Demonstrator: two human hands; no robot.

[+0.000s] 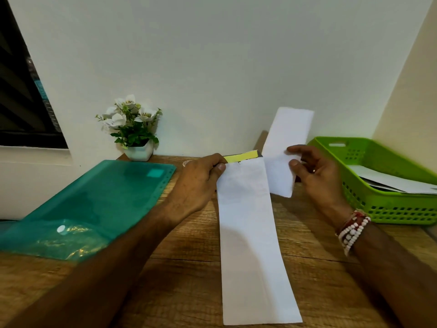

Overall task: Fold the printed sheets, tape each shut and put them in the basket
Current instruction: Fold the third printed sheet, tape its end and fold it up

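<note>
A long folded white sheet (250,245) lies lengthwise on the wooden table, running toward me. My left hand (198,183) pinches its far left corner between thumb and fingers. A second folded white sheet (283,147) is lifted and tilted up toward the wall; my right hand (312,171) holds its lower half between thumb and fingers. The green plastic basket (387,209) stands at the right with folded white papers (390,181) inside. Behind the long sheet, something yellow and dark (243,156) pokes out, partly hidden.
A teal plastic folder (94,197) lies on the table's left side. A small white pot of artificial flowers (134,133) stands at the back against the wall. A window frame (21,102) is at the far left. Walls close in behind and at the right.
</note>
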